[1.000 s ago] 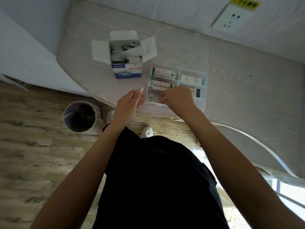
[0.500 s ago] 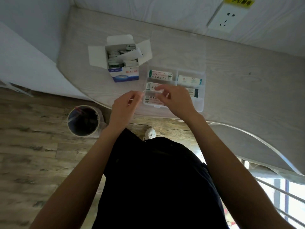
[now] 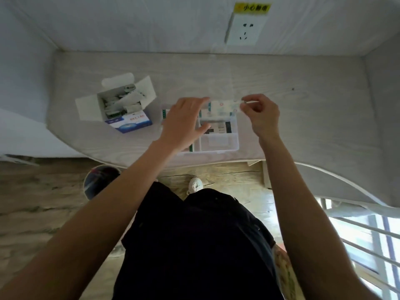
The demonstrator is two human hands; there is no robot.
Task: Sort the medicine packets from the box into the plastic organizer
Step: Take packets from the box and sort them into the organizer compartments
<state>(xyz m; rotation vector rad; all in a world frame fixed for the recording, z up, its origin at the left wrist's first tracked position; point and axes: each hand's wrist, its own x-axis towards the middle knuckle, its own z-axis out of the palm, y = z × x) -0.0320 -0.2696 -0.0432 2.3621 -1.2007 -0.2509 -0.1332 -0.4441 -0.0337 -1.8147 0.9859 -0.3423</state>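
Standing at the desk [image 3: 303,118], the person has both hands up over the plastic organizer [image 3: 218,142], which sits near the desk's near edge. Right hand [image 3: 260,114]: thumb + forefinger pinch the right end of what looks like the organizer's clear lid [image 3: 223,108], lifted above the far compartments; the plastic is blurred, so hard to be sure. Left hand [image 3: 184,122]: fingers straight and spread, grip slack, fingertips at the lid's left end, palm covering the organizer's left compartments. Medicine packets [image 3: 218,126] w/ green and dark print lie in the middle right compartment; the near right compartment shows bare plastic. Left of the organizer, well apart from it, stands the cardboard box [image 3: 121,107], flaps open, more packets inside, blue-and-white front facing near. Far wall carries a white socket [image 3: 245,29] w/ a yellow label above. Below the desk's left side, on the wood floor, a round bin [image 3: 97,180].
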